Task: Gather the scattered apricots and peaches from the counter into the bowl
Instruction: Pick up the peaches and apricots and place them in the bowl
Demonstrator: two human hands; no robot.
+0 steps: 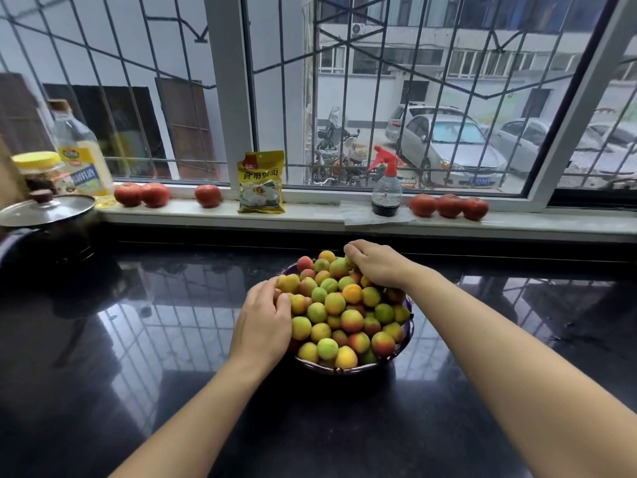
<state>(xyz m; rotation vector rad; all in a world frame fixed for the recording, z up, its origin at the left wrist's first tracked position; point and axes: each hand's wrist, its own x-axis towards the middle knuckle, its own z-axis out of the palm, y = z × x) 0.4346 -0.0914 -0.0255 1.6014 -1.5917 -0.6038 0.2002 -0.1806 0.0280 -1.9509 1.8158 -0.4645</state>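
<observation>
A dark purple, glossy round bowl (339,370) stands near the middle of the shiny black stone desk (138,357), heaped well above its rim with small round apricots and peaches (339,312) in yellow, green, orange and red-blushed skins. The left hand (263,322) lies against the left side of the pile, its fingers curled over the fruit at the edge; whether they actually pinch one fruit or only press on the heap cannot be told. The right hand (374,263) reaches across from the right onto the far top of the pile, fingers bent down onto the fruit there, and again it is unclear whether a fruit is held beneath them. Both bare forearms come in from the bottom of the view. No loose fruit shows on the desk around the bowl. On the pale windowsill (310,215) behind, red tomatoes (450,205) sit in a group of three at the right and three more at the left, with a yellow printed packet (261,182) standing between them and a clear spray bottle with a red trigger top (386,188) beside the right group. At the far left are a yellow-labelled plastic oil bottle (79,153), a yellow-lidded jar (39,170) and a dark pot with a glass lid (46,210).
</observation>
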